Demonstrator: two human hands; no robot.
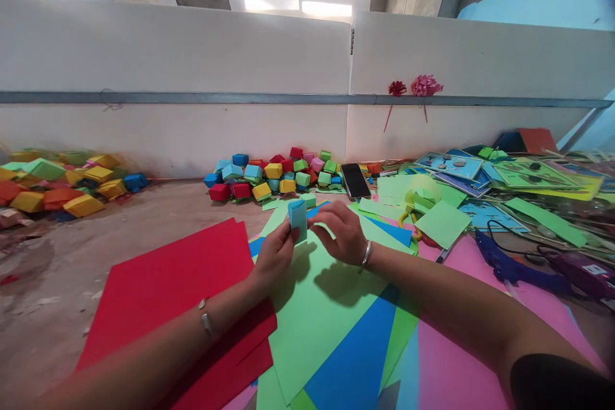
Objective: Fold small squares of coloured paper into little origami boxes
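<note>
Near the middle, my left hand [278, 252] grips a small light-blue folded paper piece [298, 220] by its lower left side, holding it upright. My right hand [340, 230] is just to the right, its curled fingertips close to the paper's right edge; whether they touch or pinch anything is too small to tell. Beneath both hands lie light-green sheets [327, 327] over blue sheets [355, 352]. A stack of red sheets [168, 295] lies under my left forearm.
Small coloured paper boxes [273, 171] are heaped by the white panel, with another heap [57, 182] far left. A black phone [355, 180] lies behind my right hand. Yellow-handled scissors [408, 205], pink sheets [461, 333] and a blue glue gun [519, 269] are at the right.
</note>
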